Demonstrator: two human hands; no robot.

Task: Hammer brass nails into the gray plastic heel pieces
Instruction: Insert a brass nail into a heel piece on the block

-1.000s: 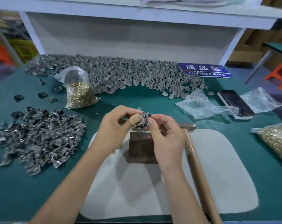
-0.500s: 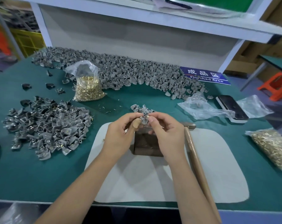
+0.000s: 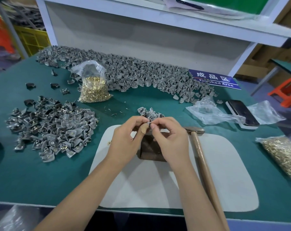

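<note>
Both hands meet over the dark metal block (image 3: pixel 151 150), which sits on the white mat (image 3: pixel 216 172) on the green desk (image 3: pixel 32 177). Left hand (image 3: pixel 124 140) fingers curled, pinching a small gray heel piece (image 3: pixel 149 122) at the fingertips; thumb tip has a tan wrap on it. Right hand (image 3: pixel 169 139) fingers also curled, pinching at the same piece from the other side. Whether a nail is between the right fingertips is too small to tell.

A small cluster of gray heel pieces (image 3: pixel 149 112) lies on the desk just behind the hands. Big pile of heel pieces (image 3: pixel 53 127) at left, some with brass showing. Long band of gray heel pieces (image 3: pixel 133 72) runs along the back of the desk.

Hammer (image 3: pixel 203 157) lies on the mat just right of the right hand, head near the block, wooden handle running toward the near edge of the desk. Nobody is holding it.

Clear bag of brass nails (image 3: pixel 94 89) stands at back left. Second bag of brass nails (image 3: pixel 283 155) lies at the far right edge. 1 loose brass nail (image 3: pixel 109 142) on the mat by the left wrist.

Crumpled empty plastic bag (image 3: pixel 211 112) right of center, phone (image 3: pixel 243 114) beside it. Blue "Finished Area" sign (image 3: pixel 214 79) at back right. White shelf frame (image 3: pixel 141 19) above the desk. Orange stool (image 3: pixel 286 92) off to the right.
</note>
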